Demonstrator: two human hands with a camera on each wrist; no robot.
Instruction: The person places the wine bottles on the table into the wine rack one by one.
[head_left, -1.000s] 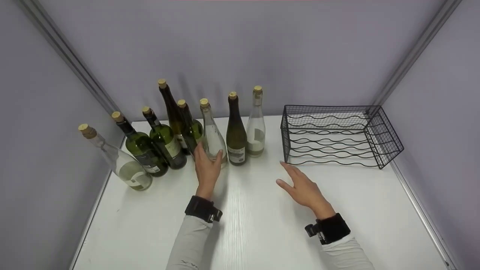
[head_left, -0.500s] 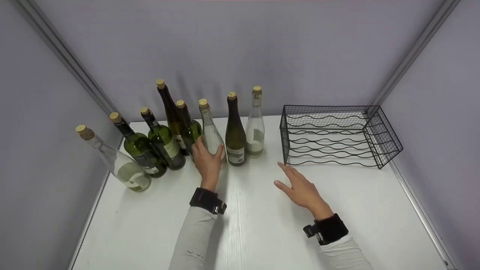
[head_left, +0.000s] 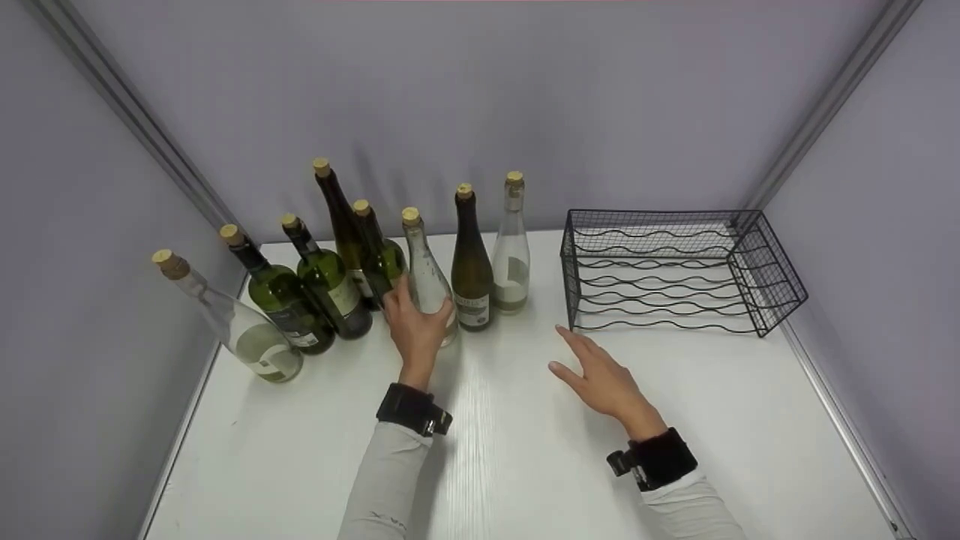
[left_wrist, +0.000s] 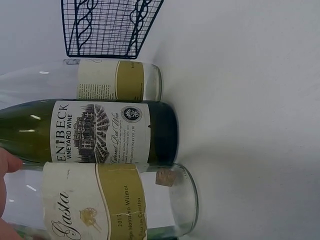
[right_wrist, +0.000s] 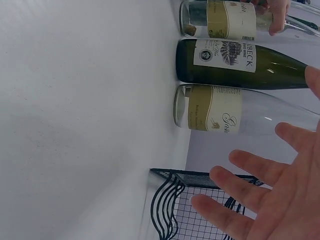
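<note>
My left hand (head_left: pixel 418 330) grips a clear corked wine bottle (head_left: pixel 429 277), its fingers on the left side and its thumb on the right. The left wrist view shows this bottle's cream and gold label (left_wrist: pixel 95 200) and a loose cork (left_wrist: pixel 165 177) inside near the base. Just right of it stands a dark green wine bottle (head_left: pixel 472 277), then another clear bottle (head_left: pixel 511 270). My right hand (head_left: pixel 604 382) hovers over the table in front of the rack's near left corner, fingers spread and holding nothing.
A black wire rack (head_left: pixel 675 285) with wavy bars lies at the right. Left of my left hand stand several corked bottles, among them a green bottle (head_left: pixel 330 289) and a clear bottle (head_left: pixel 251 337) at the far left. Grey panels (head_left: pixel 637 112) enclose the white table (head_left: pixel 510 465).
My left hand has closed round the clear bottle, which has shifted slightly toward me. The right hand has barely moved.
</note>
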